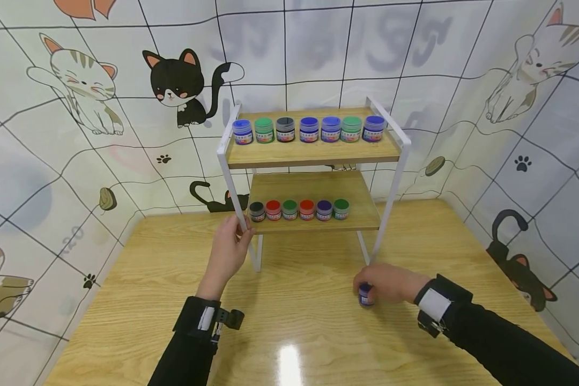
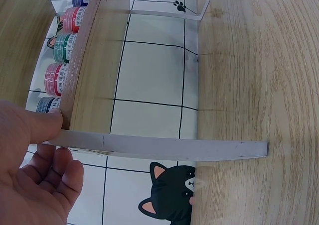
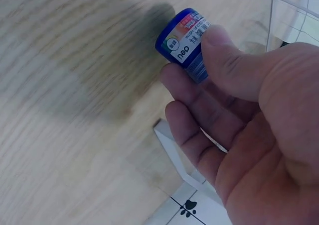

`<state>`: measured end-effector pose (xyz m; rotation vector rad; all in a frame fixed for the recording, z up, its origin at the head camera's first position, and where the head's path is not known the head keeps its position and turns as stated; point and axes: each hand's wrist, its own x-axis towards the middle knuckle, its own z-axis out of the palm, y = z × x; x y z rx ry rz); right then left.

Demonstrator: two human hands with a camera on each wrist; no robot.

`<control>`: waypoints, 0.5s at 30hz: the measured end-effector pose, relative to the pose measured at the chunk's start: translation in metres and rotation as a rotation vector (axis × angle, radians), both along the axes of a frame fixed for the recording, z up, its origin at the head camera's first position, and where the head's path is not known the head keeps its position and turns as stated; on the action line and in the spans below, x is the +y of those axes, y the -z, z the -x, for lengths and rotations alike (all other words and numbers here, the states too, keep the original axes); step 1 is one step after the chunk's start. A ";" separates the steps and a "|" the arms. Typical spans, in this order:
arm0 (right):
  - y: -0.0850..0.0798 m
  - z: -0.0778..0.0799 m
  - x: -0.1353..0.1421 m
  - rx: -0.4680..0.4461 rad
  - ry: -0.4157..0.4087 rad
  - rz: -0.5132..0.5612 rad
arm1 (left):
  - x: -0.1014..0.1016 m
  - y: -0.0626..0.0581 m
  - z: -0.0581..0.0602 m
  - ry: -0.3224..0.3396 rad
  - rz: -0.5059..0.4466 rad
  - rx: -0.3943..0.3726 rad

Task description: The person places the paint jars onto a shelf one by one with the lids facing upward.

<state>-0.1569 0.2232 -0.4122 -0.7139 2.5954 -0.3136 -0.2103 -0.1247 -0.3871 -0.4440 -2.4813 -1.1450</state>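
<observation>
A two-tier shelf point(image 1: 313, 153) with wooden boards and a white frame stands on the table. My left hand point(image 1: 229, 246) grips its left post at the lower board's front corner; in the left wrist view the thumb lies on the board's edge and the fingers curl beside the post. My right hand point(image 1: 391, 281) pinches a small blue paint jar point(image 3: 187, 43) between thumb and fingers, low over the table in front of the shelf's right leg. The jar's label faces the right wrist camera, and whether its base touches the table I cannot tell.
Several blue, green and black paint jars point(image 1: 309, 130) line the upper board. On the lower board, another row holds black, red, green and purple jars point(image 1: 289, 209). The wooden table point(image 1: 289, 311) meets a white wall covering point(image 1: 309, 53) printed with cats.
</observation>
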 end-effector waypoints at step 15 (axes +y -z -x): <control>-0.033 0.010 -0.003 0.165 -0.103 -0.025 | 0.000 -0.001 -0.001 0.001 -0.003 -0.017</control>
